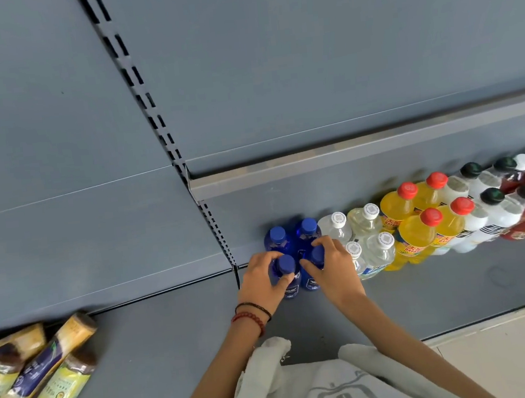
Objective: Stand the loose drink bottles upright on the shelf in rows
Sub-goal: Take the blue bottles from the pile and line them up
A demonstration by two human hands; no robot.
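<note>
Upright bottles (419, 224), stood in rows on the shelf (426, 295); front blue bottles (286, 265) gripped by fingers (269, 257) of left hand (262, 283) and right hand (335, 272); lying bottles (45, 361) judged outstanding.

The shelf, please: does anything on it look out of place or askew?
Yes. At the lower left, several loose bottles lie on their sides in a jumble, while the blue bottles and the rows beside them stand upright.
</note>
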